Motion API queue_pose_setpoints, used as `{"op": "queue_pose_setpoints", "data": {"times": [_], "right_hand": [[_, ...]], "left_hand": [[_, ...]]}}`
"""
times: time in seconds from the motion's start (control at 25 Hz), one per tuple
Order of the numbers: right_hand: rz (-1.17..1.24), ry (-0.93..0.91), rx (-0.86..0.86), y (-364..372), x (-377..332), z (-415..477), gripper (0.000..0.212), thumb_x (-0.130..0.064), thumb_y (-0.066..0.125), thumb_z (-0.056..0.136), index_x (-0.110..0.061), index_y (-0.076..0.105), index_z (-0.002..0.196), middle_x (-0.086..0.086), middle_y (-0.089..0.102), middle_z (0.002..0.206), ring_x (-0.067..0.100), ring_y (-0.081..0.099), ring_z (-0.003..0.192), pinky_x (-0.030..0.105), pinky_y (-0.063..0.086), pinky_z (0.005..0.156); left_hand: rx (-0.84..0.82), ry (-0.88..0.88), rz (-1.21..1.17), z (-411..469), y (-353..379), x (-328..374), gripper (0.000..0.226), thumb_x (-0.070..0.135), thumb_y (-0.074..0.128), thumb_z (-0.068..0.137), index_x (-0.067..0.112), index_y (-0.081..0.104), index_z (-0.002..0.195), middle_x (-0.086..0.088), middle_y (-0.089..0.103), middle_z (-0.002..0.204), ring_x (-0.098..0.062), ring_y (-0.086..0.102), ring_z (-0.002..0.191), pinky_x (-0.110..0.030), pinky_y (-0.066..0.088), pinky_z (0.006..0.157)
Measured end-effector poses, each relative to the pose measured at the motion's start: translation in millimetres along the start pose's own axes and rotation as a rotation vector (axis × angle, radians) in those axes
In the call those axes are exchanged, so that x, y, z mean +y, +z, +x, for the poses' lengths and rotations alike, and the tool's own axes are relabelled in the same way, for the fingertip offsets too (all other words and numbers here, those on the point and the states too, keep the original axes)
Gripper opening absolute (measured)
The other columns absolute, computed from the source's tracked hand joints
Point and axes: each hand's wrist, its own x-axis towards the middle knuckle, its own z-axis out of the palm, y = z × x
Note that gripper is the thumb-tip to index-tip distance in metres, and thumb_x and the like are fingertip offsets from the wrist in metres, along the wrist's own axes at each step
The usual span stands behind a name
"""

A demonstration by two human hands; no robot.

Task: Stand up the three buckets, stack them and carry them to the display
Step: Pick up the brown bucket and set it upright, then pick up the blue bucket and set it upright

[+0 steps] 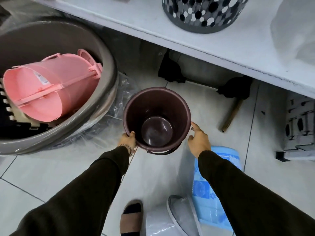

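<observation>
Now upright on the tiled floor — dark brown bucket, mouth open to the camera, its handle hanging down at the near side. Left hand clamped on the near-left rim, thumb hooked over the edge, remaining fingers hidden behind the wall. Right hand just beside the right rim, fingers loosely spread and holding nothing, index tip touching or nearly touching the rim — hard to say which. Beaded bracelet on the left wrist, dark sleeves on both arms. Lying on its side behind the right forearm, a blue patterned bucket; next to it at the bottom edge, a pale white-grey bucket, also tipped over. Sandalled foot planted to the left of those two. Off to the left, a big grey tub wrapped in clear plastic, with a pink bucket lying sideways inside. Up top, a white shelf carrying a grey basket with black-and-white dots. Short metal pipe on the floor under the shelf, well right of the brown bucket.
</observation>
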Motion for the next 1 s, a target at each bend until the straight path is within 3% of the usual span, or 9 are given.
{"op": "queue_pose_setpoints", "data": {"times": [0.08,0.2,0.28,0.44,0.56,0.76,0.92,1.0], "right_hand": [[-0.048,-0.019,-0.015,-10.6,-3.2,-10.0,0.062,-0.005,0.047,0.096,-0.019,0.025,0.153,0.014,0.039,0.153,0.032,0.047,0.134,0.039,0.039,0.11],[-0.049,-0.03,-0.005,-30.6,-0.6,-31.7,0.064,-0.011,0.053,0.095,-0.016,0.025,0.153,0.012,0.03,0.157,0.031,0.046,0.136,0.039,0.039,0.111],[-0.049,-0.051,-0.009,-48.1,6.0,-50.7,0.062,-0.013,0.054,0.095,-0.016,0.029,0.151,0.01,0.029,0.157,0.03,0.046,0.135,0.04,0.04,0.111],[-0.09,-0.09,-0.001,-92.3,43.9,-96.6,0.055,-0.014,0.053,0.095,-0.014,0.035,0.147,0.007,0.026,0.158,0.03,0.052,0.128,0.036,0.043,0.107],[-0.118,-0.078,0.004,-122.6,91.1,-139.8,0.052,-0.011,0.052,0.094,-0.012,0.039,0.144,0.007,0.027,0.156,0.029,0.05,0.131,0.035,0.04,0.106],[-0.124,0.093,-0.014,-145.6,213.7,-202.7,0.057,0.0,0.049,0.086,-0.012,0.042,0.142,0.011,0.037,0.148,0.031,0.05,0.128,0.034,0.041,0.104],[-0.189,0.15,-0.137,-121.5,298.3,-220.0,0.061,0.0,0.061,0.085,-0.012,0.042,0.141,0.013,0.043,0.145,0.03,0.048,0.13,0.033,0.039,0.106],[-0.156,0.142,-0.129,-103.2,325.5,-220.3,0.054,-0.006,0.064,0.087,-0.012,0.044,0.137,0.014,0.051,0.139,0.03,0.053,0.125,0.033,0.042,0.104]], "left_hand": [[0.153,0.112,0.225,-12.9,-0.4,6.9,0.06,0.043,0.046,0.094,0.004,0.039,0.139,-0.016,0.052,0.136,-0.041,0.05,0.125,-0.05,0.042,0.107],[0.322,0.475,0.597,-59.2,3.3,15.5,0.059,0.039,0.048,0.094,0.011,0.038,0.145,-0.017,0.044,0.144,-0.04,0.041,0.129,-0.047,0.035,0.108],[0.268,0.691,0.674,-91.5,11.1,16.0,0.052,0.037,0.048,0.094,0.018,0.044,0.142,-0.009,0.045,0.144,-0.034,0.041,0.13,-0.044,0.036,0.109],[0.063,0.89,0.769,-153.3,46.1,-6.8,0.043,0.034,0.047,0.094,0.024,0.052,0.136,-0.001,0.05,0.139,-0.026,0.041,0.128,-0.036,0.038,0.109],[-0.041,0.922,0.778,-197.9,77.6,-47.0,0.041,0.031,0.048,0.094,0.024,0.054,0.134,-0.001,0.054,0.136,-0.026,0.046,0.126,-0.034,0.036,0.109],[-0.276,0.767,0.849,-237.4,142.3,-141.6,0.046,0.04,0.056,0.09,0.023,0.055,0.133,-0.002,0.057,0.137,-0.024,0.053,0.126,-0.03,0.038,0.108],[-0.284,0.783,1.139,-236.1,187.9,-183.2,0.054,0.041,0.072,0.076,0.026,0.051,0.123,-0.002,0.057,0.13,-0.026,0.056,0.119,-0.035,0.036,0.106],[-0.213,0.776,1.185,-232.7,201.6,-191.8,0.046,0.034,0.071,0.078,0.022,0.047,0.116,-0.006,0.06,0.12,-0.032,0.06,0.108,-0.037,0.045,0.091]]}}
